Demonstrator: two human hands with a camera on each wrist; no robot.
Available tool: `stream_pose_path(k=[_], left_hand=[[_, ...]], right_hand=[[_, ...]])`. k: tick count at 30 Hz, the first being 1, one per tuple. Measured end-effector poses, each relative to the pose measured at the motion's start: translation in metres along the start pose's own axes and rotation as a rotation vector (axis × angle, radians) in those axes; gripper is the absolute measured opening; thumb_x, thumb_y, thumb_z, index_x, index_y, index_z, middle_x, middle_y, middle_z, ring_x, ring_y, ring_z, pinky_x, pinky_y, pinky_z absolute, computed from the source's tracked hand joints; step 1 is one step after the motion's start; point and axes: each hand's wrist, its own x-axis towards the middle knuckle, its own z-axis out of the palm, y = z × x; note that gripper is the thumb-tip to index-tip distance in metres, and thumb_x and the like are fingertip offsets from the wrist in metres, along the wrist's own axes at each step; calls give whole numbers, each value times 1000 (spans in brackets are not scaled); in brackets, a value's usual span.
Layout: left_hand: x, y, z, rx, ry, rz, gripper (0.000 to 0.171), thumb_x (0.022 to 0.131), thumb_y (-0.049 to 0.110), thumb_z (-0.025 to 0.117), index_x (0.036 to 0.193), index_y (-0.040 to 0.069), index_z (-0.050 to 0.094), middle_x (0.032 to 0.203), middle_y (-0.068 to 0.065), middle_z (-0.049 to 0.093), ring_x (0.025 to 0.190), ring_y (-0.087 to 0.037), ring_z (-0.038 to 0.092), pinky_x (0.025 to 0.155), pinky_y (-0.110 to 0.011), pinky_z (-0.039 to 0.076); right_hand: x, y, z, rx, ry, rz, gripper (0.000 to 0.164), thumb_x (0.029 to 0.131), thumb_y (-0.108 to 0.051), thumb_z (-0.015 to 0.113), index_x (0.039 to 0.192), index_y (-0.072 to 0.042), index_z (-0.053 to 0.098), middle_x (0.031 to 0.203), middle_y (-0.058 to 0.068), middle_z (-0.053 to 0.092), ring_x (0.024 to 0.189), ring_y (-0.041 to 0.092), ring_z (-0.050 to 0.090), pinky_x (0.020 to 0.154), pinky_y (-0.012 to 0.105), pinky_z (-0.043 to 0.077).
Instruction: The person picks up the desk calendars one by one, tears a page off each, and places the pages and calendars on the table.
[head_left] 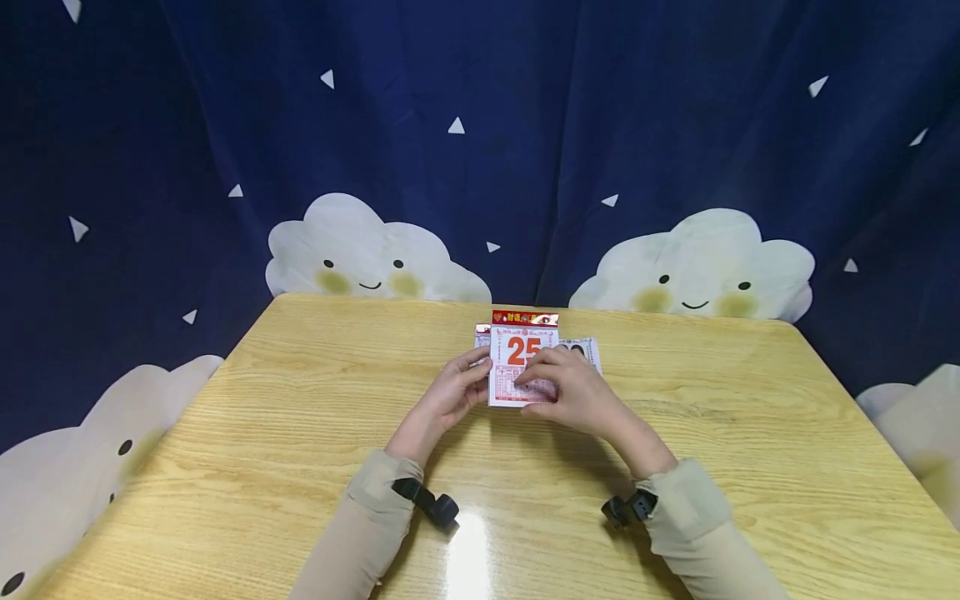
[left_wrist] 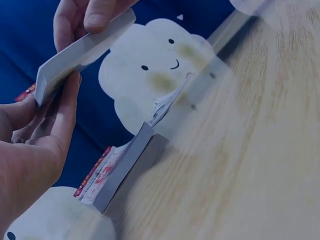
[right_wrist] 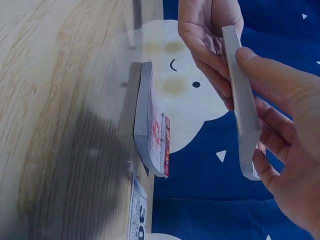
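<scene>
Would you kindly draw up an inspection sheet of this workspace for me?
Surface: wood-grain table, with a glare patch between the forearms.
Job's things: held calendar pad showing 25, off the table; second calendar pad and printed pages showing 30, both on it.
Clutter: nothing else seen.
Hands: left hand grips the held calendar pad's side; right hand has fingers over its front.
Cables: nothing seen.
Surroundings: dark blue curtain with white clouds.

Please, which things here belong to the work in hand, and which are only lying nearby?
In the work:
calendar pad marked 25
left hand, gripping it
right hand, touching it

Lying nearby, apparently not in use:
second calendar pad
paper marked 30
</scene>
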Motion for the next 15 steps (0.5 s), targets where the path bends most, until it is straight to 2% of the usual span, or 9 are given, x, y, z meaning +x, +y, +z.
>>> stream_pose_path(k=[4,9,15], left_hand=[[0,-2,-2,5,-1,2,44,97,4,33,138,-8,25,93,0,62,82,-12,63,75,-24,53],[0,-3,-3,24,3,6,43,97,5,33,137,-8,26,93,0,62,82,-11,62,75,-24,53],[1,-2,-3,20,1,4,43,97,6,33,137,-8,27,94,0,62,83,-11,62,76,-25,53]], right_hand=[[-1,-1,0,17,-24,20,22,69,-25,78,88,-18,71,95,-5,61,92,14,52,83,35,42],[0,-2,0,37,-22,23,7,77,-20,71,83,-16,73,88,-7,62,85,10,53,76,31,41],[2,-4,-1,80,16,87,3,77,-17,71,77,-14,72,81,-8,63,74,8,53,67,25,43]])
